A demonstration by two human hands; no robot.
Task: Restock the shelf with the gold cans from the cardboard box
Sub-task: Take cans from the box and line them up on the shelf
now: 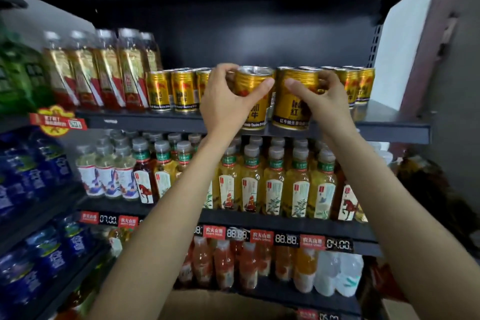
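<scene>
Both forearms reach up from the lower edge of the view to the upper shelf (389, 128). The left hand (228, 101) grasps a gold can (253, 91), thumb across its front face and fingers curled over the rim at the back; the can stands at the shelf's front edge, its silver top visible. The right hand (320, 101) grasps a second gold can (292, 101) just beside the first, thumb pressed to the front and fingers wrapped round the far side; this can tilts slightly, its base at the shelf lip. The two held cans nearly touch. To their left, a row of gold cans (170, 91) already stands on the same shelf, next to tall bottles with gold and red labels (104, 73); more gold cans (361, 86) stand to the right. The shelving is dark metal with a dark back panel. The shelf below carries tea bottles (275, 184) above a strip of price tags (285, 239); blue packs (33, 171) fill the left bay. The picture is soft throughout and label text is mostly unreadable. A tan surface (220, 305) at the bottom edge is cut off; whether it is the cardboard box cannot be told.
</scene>
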